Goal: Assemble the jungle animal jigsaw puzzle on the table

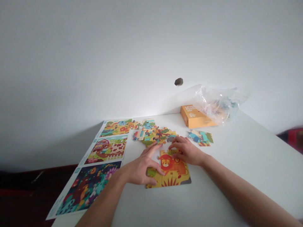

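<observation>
A joined section of jigsaw puzzle (170, 174) lies flat on the table, showing two lions on yellow and orange with a rounded dark corner. My left hand (142, 167) rests at its left side, thumb on the puzzle and fingers stretched out towards the loose puzzle pieces (158, 135). On the upper right edge is my right hand (187, 150), its fingers bent around a puzzle piece (171, 152) with green leaves. The fingers partly cover that piece and the puzzle's upper right.
A printed reference sheet (106, 149) with three pictures lies on the left. An orange puzzle box (196, 118) stands at the back, with a clear plastic bag (217, 105) leaning over it. Several more puzzle pieces (201, 137) lie right of my right hand. Behind rises a white wall (142, 63).
</observation>
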The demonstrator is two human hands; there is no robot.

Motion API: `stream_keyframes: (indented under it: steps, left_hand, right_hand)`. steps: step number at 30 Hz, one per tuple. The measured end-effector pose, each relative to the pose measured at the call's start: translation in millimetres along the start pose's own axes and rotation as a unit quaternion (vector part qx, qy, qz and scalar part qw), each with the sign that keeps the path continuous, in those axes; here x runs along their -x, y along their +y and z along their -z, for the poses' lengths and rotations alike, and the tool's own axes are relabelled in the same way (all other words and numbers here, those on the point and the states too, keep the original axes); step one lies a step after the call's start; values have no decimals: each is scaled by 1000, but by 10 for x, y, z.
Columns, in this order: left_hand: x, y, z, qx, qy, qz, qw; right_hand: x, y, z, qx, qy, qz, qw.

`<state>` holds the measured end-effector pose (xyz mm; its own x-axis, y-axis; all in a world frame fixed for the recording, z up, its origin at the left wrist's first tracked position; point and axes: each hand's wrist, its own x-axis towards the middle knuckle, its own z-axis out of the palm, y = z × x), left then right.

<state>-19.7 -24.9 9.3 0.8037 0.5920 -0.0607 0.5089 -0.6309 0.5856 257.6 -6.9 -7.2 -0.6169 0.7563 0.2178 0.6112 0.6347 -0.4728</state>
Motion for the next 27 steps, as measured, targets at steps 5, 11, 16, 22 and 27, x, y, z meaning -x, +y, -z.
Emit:
stream_keyframes:
  steps: [5,11,16,22,27]
  left_hand:
    - [2,-3,0,-8,-12,14,1000]
    - [-1,32,9,-11,-25,16,1000]
    - [-54,83,-49,-26,-1,12,1000]
    - [-100,144,-70,-38,-6,47,998]
    - [-117,127,-129,-30,24,53,998]
  right_hand:
    - [5,7,1,-1,-1,-1,1000]
    - [-2,-25,23,-1,-7,-2,1000]
    - [-4,-39,26,2,-12,-6,1000]
    - [9,-38,22,8,-15,-5,1000]
    - [5,-53,11,13,-16,-6,1000]
